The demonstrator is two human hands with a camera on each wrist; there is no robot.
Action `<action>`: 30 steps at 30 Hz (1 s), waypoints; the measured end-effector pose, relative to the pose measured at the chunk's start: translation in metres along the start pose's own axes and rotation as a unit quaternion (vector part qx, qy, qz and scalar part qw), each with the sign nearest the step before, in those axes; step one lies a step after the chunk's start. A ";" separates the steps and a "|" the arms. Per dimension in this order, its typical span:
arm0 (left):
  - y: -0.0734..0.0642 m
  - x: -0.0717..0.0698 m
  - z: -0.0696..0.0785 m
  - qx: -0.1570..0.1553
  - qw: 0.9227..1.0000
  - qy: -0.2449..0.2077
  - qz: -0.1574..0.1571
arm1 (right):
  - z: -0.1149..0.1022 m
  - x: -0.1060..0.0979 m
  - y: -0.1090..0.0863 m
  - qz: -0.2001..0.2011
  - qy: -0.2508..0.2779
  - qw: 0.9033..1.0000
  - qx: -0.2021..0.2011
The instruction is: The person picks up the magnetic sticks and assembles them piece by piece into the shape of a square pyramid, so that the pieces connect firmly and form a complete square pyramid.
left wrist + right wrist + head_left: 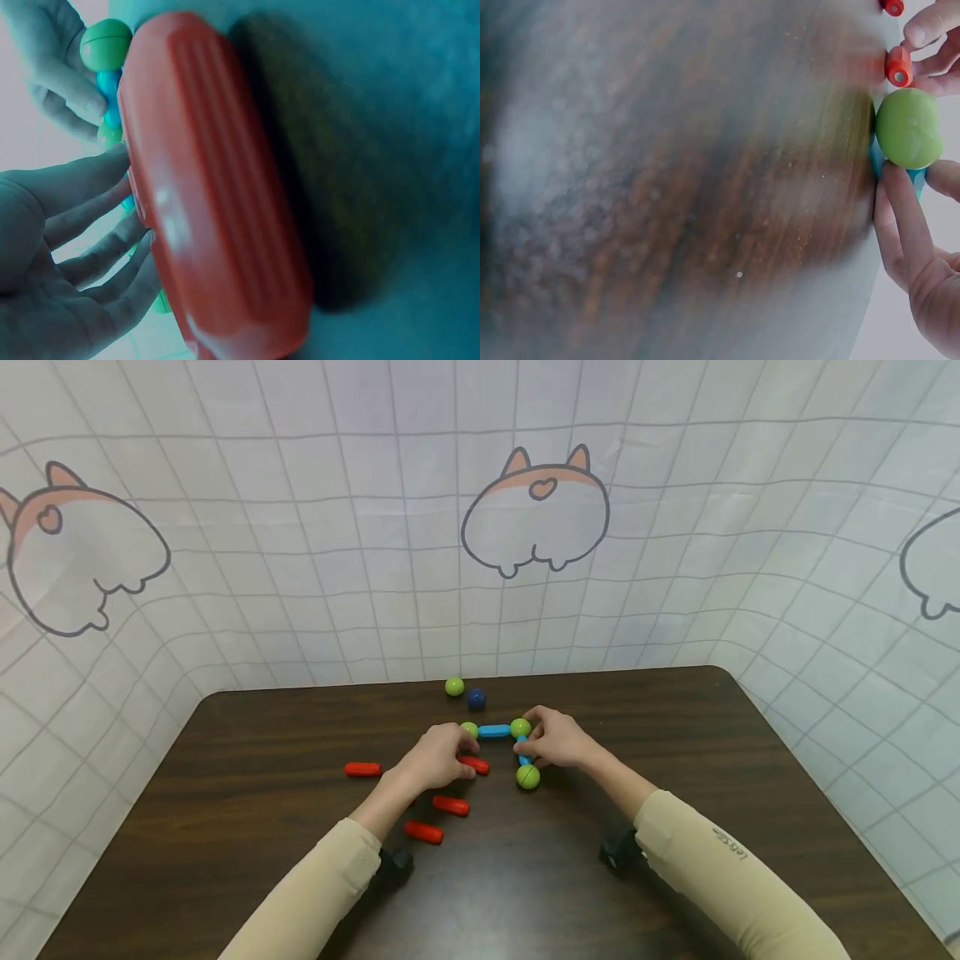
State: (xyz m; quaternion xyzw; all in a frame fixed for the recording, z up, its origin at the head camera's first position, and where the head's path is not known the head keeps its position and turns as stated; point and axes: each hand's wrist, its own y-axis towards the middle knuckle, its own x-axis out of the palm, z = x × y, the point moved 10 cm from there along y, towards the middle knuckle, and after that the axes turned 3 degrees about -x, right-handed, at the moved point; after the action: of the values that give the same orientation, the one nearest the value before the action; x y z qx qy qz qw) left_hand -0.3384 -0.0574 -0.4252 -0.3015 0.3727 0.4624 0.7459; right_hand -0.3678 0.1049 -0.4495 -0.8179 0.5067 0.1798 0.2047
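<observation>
My left hand [438, 756] pinches a red stick [476, 766] between thumb and fingers, just above or on the table; the fingertips are partly hidden. Beyond those fingers lies a green ball [468, 729], joined by a blue stick [494, 731] to a second green ball [521, 727]. From that corner a short blue stick [522, 759] runs toward me to a third green ball [528, 777]. My right hand [560, 739] pinches this short stick between thumb and fingers. In the left wrist view, another red stick [210, 187] looms large and covers the left fingertips.
Loose red sticks lie on the dark wooden table [510, 885] around the left forearm, including one at far left [363, 769] and one nearer [424, 832]. A loose green ball [454, 687] and a dark blue ball [476, 698] sit near the back edge. A patterned curtain [420, 568] surrounds the table.
</observation>
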 end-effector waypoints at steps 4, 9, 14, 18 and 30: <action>-0.004 0.007 0.002 0.003 1.000 -0.008 -0.005 | 0.002 0.003 -0.002 -0.003 0.003 1.000 0.001; -0.002 0.011 0.002 0.012 1.000 -0.004 0.000 | 0.005 0.006 0.001 0.003 0.004 1.000 -0.005; 0.005 0.023 0.005 0.034 0.999 0.013 -0.005 | 0.015 0.006 -0.001 0.015 -0.002 1.000 0.004; 0.004 0.023 0.004 0.033 0.999 0.013 -0.006 | 0.014 0.009 -0.002 0.015 0.002 1.000 0.002; 0.003 0.011 0.008 0.026 0.999 0.007 -0.016 | 0.005 -0.001 0.000 0.015 0.014 1.000 0.010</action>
State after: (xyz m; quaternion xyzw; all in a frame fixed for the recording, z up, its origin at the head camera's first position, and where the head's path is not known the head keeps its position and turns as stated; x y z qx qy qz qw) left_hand -0.3360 -0.0448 -0.4305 -0.2909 0.3848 0.4380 0.7586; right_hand -0.3682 0.1082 -0.4534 -0.8105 0.5237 0.1661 0.2029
